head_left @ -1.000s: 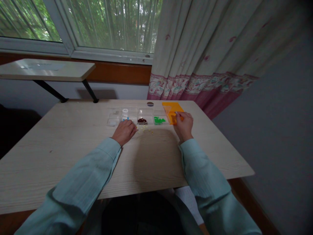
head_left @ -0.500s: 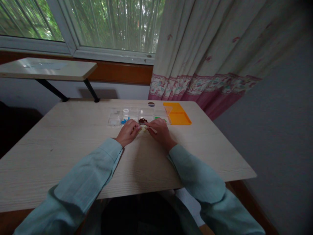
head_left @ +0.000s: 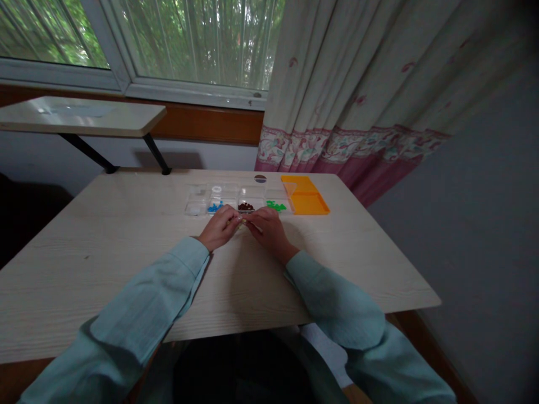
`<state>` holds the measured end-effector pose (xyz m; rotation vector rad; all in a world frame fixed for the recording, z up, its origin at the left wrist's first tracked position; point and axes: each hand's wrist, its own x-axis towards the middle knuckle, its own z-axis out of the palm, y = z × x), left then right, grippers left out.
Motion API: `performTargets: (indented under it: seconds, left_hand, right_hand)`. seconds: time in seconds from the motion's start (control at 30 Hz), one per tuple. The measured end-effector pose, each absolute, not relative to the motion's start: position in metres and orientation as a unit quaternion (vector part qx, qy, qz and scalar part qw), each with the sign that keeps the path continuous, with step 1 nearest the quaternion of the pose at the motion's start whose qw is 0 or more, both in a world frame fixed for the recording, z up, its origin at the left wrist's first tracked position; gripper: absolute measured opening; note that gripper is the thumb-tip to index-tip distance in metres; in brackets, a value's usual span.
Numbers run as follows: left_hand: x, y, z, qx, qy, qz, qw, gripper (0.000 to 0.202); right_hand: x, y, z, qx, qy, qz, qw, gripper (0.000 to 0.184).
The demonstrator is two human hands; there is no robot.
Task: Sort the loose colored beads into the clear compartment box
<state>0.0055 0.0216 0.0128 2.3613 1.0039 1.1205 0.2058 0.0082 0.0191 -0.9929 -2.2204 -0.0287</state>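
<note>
Just in front of the clear compartment boxes, my left hand [head_left: 219, 228] is closed in a pinch on a small pale yellowish piece [head_left: 241, 225]. My right hand [head_left: 270, 231] meets it from the other side, thumb and fingers closed together at the same piece. Fingers cover most of this piece, so its exact kind cannot be made out. Right behind the hands, small blue pieces [head_left: 215, 207], dark brown pieces [head_left: 246, 207] and bright green pieces [head_left: 277, 206] lie in separate compartments of the clear plastic boxes [head_left: 196, 210].
An orange two-part tray [head_left: 310, 204] lies right of the boxes. Behind them is a dark round spot [head_left: 260, 179] on the wooden table [head_left: 126, 269]. A raised shelf [head_left: 84, 118] stands at the back left. The curtain [head_left: 337, 101] hangs behind the table's right side.
My right hand has moved slightly left, its fingertips closing in against my left fingers. More of the green pieces shows now, and less of the pale piece. My left hand has barely moved.
</note>
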Motion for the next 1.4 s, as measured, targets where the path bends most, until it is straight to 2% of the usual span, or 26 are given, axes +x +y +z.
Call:
performTargets:
  seconds: [0.5,0.9,1.17,1.4]
  left_hand:
    - [0.005,0.023,0.011,0.834,0.346,0.39,0.181,0.031]
    - [0.005,0.024,0.009,0.822,0.393,0.382,0.154,0.036]
    - [0.004,0.022,0.011,0.82,0.403,0.378,0.146,0.038]
    - [0.004,0.021,0.013,0.821,0.408,0.375,0.138,0.037]
  right_hand:
    - [0.206,0.012,0.016,-0.379,-0.844,-0.02,0.379,0.018]
    - [0.21,0.012,0.021,-0.385,-0.844,-0.028,0.374,0.024]
    - [0.277,0.038,0.033,-0.52,-0.73,-0.09,0.435,0.026]
    - [0.333,0.055,0.024,-0.617,-0.613,-0.095,0.484,0.029]
